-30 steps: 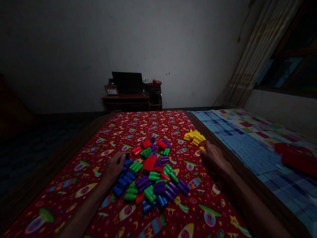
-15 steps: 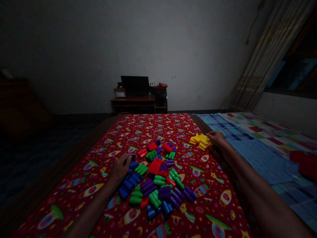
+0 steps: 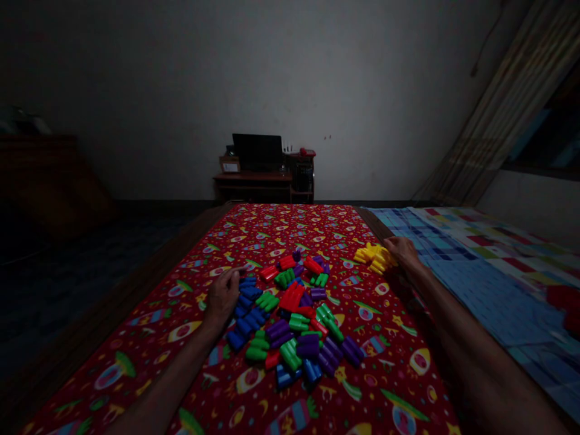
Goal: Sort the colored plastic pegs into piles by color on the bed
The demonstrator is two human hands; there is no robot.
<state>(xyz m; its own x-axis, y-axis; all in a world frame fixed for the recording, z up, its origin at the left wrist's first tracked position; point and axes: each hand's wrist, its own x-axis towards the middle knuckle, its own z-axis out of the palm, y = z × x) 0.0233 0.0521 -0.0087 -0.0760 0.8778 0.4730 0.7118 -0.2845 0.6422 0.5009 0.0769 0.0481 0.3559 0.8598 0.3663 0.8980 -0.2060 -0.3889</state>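
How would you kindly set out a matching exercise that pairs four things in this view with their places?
Column one:
1. left hand
2. right hand
3. black monitor
4. curtain

Column two:
A. on the desk by the far wall
B. at the yellow plastic blocks
C. hanging beside the window
D. next to the blue plastic blocks

Pairs: 1-D, 2-B, 3-A, 4-C

A pale label [image 3: 231, 167] fronts a cardboard box [image 3: 228, 159] beside a dark monitor [image 3: 257, 149] on a desk [image 3: 254, 176] at the far wall, its print too small and dim to read; no words, brands or numbers are legible.
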